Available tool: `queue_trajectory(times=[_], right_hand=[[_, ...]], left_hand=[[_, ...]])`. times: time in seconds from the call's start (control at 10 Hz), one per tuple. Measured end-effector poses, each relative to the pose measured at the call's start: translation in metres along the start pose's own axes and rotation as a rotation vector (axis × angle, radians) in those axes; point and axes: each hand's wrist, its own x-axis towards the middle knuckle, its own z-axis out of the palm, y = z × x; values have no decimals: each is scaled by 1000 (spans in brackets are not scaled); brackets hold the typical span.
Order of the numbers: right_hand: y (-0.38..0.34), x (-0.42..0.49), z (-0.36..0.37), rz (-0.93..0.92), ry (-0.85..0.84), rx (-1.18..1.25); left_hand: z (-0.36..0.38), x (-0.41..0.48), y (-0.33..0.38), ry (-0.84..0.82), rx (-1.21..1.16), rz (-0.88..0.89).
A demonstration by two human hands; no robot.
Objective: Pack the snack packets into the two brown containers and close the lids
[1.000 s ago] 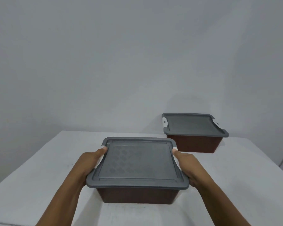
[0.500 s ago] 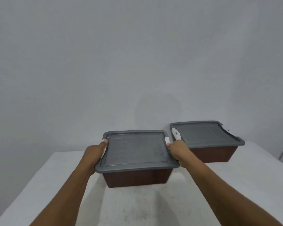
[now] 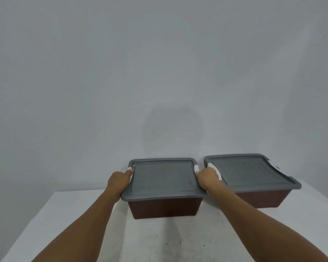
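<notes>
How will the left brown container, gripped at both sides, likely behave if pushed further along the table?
The left container looks rigid, with a wide flat base, so it should slide, not tip. Its grey lid sits flush and probably stays on. The left hand and right hand grip opposite rims, limiting twisting.

Right container [image 3: 261, 197] crowds right hand [image 3: 206, 178]; left side clear.

Lighting: dim, even, cool grey — no glare. Shadows: soft rounded patch on the wall [image 3: 170, 129]; darker strip on the tabletop [image 3: 159, 241] under the near box [image 3: 164, 207]. Focus: slightly soft throughout — edges bowed by wide-angle lens.
</notes>
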Motion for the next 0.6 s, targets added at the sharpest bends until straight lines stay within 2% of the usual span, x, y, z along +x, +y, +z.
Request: queue_trajectory(times=[0.1, 0.3, 0.4, 0.5, 0.6], right_hand=[[1, 21, 6, 24, 4, -67], [-5, 17, -2, -45, -22, -189], [-3, 14, -6, -97, 4, -85], [-3, 3, -14, -113, 3, -10], [0, -9, -20, -203, 41, 2]], left_hand=[[6, 13, 0, -12, -2, -22], [4, 15, 3, -28, 2, -46], [1, 11, 3, -56, 84, -39], [-6, 5, 13, -14, 266, 36], [-7, -10, 20, 171, 449, 209]])
